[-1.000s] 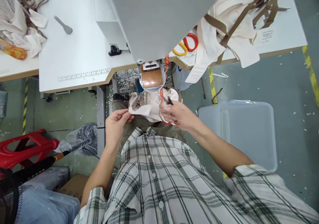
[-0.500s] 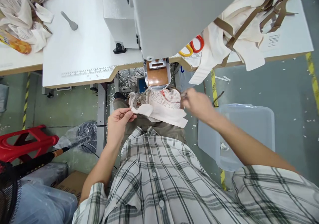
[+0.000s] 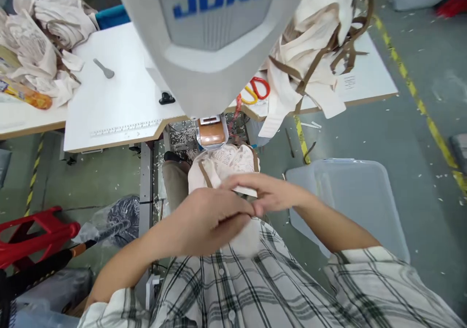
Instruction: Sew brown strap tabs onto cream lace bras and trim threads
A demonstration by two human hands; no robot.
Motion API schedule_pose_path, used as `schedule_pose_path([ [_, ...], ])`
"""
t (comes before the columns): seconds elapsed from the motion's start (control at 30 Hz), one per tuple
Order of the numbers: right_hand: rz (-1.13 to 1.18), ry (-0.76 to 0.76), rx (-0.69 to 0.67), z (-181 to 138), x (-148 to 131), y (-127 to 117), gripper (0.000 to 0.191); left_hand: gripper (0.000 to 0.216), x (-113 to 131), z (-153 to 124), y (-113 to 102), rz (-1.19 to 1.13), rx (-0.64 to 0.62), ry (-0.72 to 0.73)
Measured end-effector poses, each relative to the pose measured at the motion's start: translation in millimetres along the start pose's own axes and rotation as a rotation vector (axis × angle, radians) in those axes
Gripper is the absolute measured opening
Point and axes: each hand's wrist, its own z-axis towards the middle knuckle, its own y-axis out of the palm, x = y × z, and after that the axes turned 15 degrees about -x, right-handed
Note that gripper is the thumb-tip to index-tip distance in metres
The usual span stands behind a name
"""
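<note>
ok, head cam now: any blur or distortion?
Head view: left hand and right hand motion-blurred over the cream fabric; table edge and sewing machine bowed by wide-angle; lighting flat, no glare.

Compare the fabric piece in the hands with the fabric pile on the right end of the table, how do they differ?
The fabric piece is one small item at the person's lap, touched by the left hand and right hand; the fabric pile is a large untouched heap on the white table, spilling over the edge. Both are cream cloth with brown straps.
</note>
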Motion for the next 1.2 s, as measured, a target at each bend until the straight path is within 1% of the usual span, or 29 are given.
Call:
schedule_pose_path([
  [0.03,0.086,-0.099,-0.092,7,-7,-1,0.069,0.021,12,4,-5,0.041,-0.002,0.073],
  [0.07,0.137,-0.159,-0.149,11,-13,-2,0.065,0.019,20,6,-8,0.075,0.029,0.103],
  [0.1,0.158,-0.186,-0.156,12,-18,-4,0.061,0.017,23,8,-11,0.111,0.090,0.094],
  [0.13,0.149,-0.183,-0.105,11,-22,-4,0.056,0.016,22,9,-11,0.153,0.176,0.049],
  [0.17,0.113,-0.156,-0.006,10,-26,-4,0.052,0.015,19,10,-11,0.192,0.286,-0.014],
  [0.23,-0.011,-0.067,0.249,9,-29,-2,0.045,0.019,5,13,-7,0.212,0.490,-0.152],
  [0.27,-0.090,-0.021,0.354,10,-28,1,0.043,0.019,-3,15,-3,0.170,0.533,-0.203],
  [0.3,-0.175,0.019,0.421,12,-26,5,0.042,0.017,-10,16,1,0.100,0.523,-0.234],
  [0.33,-0.254,0.055,0.444,14,-24,9,0.041,0.015,-17,18,4,0.022,0.472,-0.254],
  [0.4,-0.359,0.098,0.429,18,-18,16,0.041,0.023,-28,20,11,-0.034,0.376,-0.254],
  [0.43,-0.389,0.112,0.417,18,-16,18,0.041,0.028,-33,21,14,0.011,0.378,-0.245],
  [0.47,-0.405,0.121,0.402,17,-13,18,0.040,0.031,-37,21,16,0.089,0.406,-0.237],
  [0.53,-0.400,0.142,0.390,13,-8,8,0.037,0.034,-44,20,20,0.241,0.465,-0.238],
  [0.57,-0.387,0.161,0.430,11,-5,-4,0.034,0.036,-47,20,21,0.280,0.476,-0.252],
  [0.6,-0.372,0.183,0.524,10,-2,-22,0.029,0.037,-49,20,22,0.291,0.474,-0.273],
  [0.63,-0.356,0.193,0.674,11,0,-46,0.025,0.037,-51,21,23,0.283,0.462,-0.297],
  [0.67,-0.346,0.193,0.863,14,2,-75,0.026,0.038,-53,22,24,0.262,0.439,-0.316],
  [0.7,-0.344,0.167,1.072,18,2,-110,0.032,0.038,-55,24,26,0.236,0.411,-0.328],
  [0.73,-0.368,0.102,1.233,24,0,-148,0.043,0.039,-56,26,27,0.208,0.378,-0.338],
  [0.77,-0.416,0.064,1.339,31,-4,-187,0.052,0.040,-57,28,28,0.180,0.349,-0.346],
  [0.83,-0.503,0.047,1.464,45,-15,-262,0.066,0.043,-59,30,30,0.123,0.311,-0.358],
  [0.87,-0.511,0.055,1.467,52,-22,-293,0.070,0.044,-59,30,31,0.091,0.305,-0.364],
  [0.9,-0.496,0.065,1.425,59,-28,-318,0.069,0.046,-59,29,31,0.058,0.311,-0.367],
  [0.93,-0.478,0.073,1.363,65,-33,-336,0.065,0.048,-59,29,32,0.023,0.329,-0.366],
  [0.97,-0.464,0.076,1.300,70,-36,-348,0.060,0.049,-59,27,32,-0.012,0.356,-0.363],
  [1.03,-0.460,0.067,1.215,77,-37,-358,0.049,0.053,-59,26,32,-0.072,0.419,-0.356],
  [1.1,-0.481,0.051,1.208,78,-32,-356,0.045,0.056,-58,25,32,-0.115,0.449,-0.347],
  [1.2,-0.504,0.043,1.230,76,-24,-350,0.047,0.057,-53,28,30,-0.131,0.447,-0.336],
])
